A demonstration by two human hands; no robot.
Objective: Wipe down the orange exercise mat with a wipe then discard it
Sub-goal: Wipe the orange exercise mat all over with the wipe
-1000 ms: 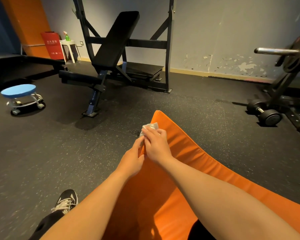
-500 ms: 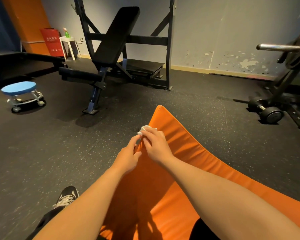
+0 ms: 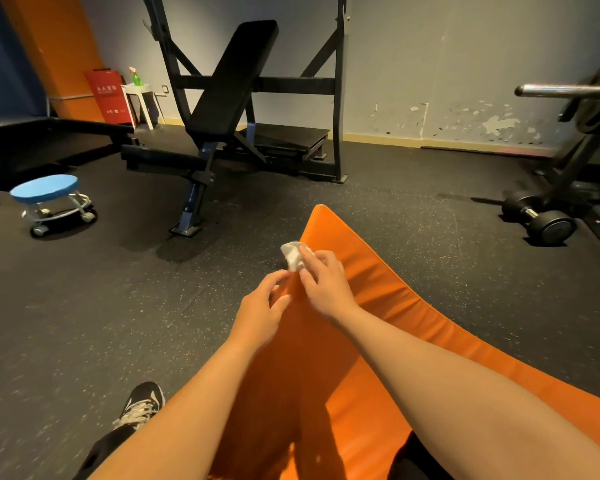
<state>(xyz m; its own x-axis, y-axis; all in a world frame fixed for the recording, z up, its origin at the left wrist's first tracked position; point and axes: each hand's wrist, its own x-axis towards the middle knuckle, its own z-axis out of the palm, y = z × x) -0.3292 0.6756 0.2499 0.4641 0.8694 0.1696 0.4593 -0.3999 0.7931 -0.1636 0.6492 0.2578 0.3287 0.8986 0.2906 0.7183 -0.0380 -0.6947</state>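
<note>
1. Though the red box (image 3: 107, 95) at 10 o'clock of the view bears white characters in two places on its front, they are too small to read; no other writing shows.
2. Just right of it a green spray bottle (image 3: 136, 77) stands upright on a small white table (image 3: 142, 98); whether it holds any liquid cannot be told.
3. The orange mat (image 3: 413, 323) runs with its long axis from the 5 o'clock edge of the view up toward the centre. Its far rounded corner points toward 11 o'clock, out over the dark speckled floor (image 3: 84, 306).
4. The wipe (image 3: 291, 254), a crumpled white wad, sits at the mat's left edge near that far corner, just above the centre of the view.
5. The right hand (image 3: 326, 285) lies over the mat with its fingers curled round the wipe, pinching it.
6. The left hand (image 3: 260, 313), at 8 o'clock from the right hand, pinches the mat's left edge between thumb and forefinger, just below the wipe.
7. A black weight bench (image 3: 232, 77) stands at 12 o'clock, a blue wheeled stool (image 3: 45, 188) at 9 o'clock, a dumbbell (image 3: 541, 220) at 3 o'clock, and a black shoe (image 3: 142, 403) at 7 o'clock.
</note>
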